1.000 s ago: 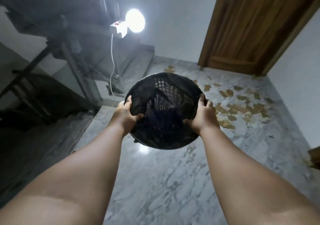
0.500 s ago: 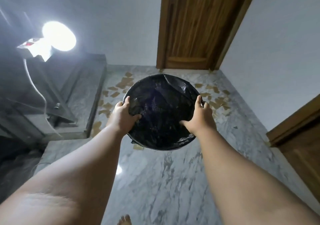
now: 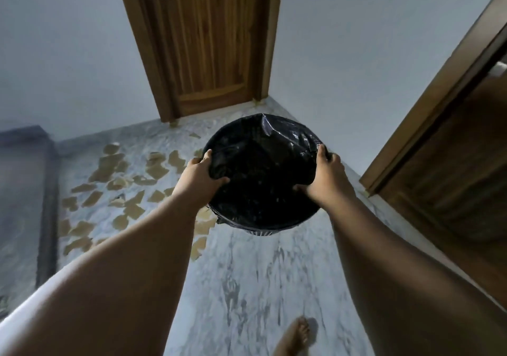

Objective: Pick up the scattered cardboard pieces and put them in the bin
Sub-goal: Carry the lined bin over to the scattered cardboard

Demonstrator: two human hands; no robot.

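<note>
And there was the bin (image 3: 260, 163), up off the floor and carried between both hands, its round mouth tipped toward the camera so the crinkled black liner filled the view. A sliver of the slotted wall peeked out beneath the near rim. The left hand (image 3: 200, 175) gripped the rim's left side, thumb hooked inside over the liner and fingers curled round the outside edge. The right hand (image 3: 326, 180) matched it on the right side, thumb in, fingers wrapped over the rim. That put the bin squarely between the two grips, both arms stretched forward and each hand clamped on an opposite edge. Whether anything lay inside the dark liner could not be told. Down on the floor, the cardboard pieces (image 3: 157, 173) lay scattered to the left of the bin and under its near-left edge. They were tan scraps of many shapes spread across the grey-veined marble floor (image 3: 247, 287), none of them touching either hand. Beyond the bin stood a closed wooden door (image 3: 211, 39) set in a pale wall (image 3: 68, 53), and a second, darker door (image 3: 452, 177) ran along the right. A dark raised ledge (image 3: 22, 177) bordered the scraps on the far left. At the bottom edge a bare foot (image 3: 295, 336) was planted on the marble.
</note>
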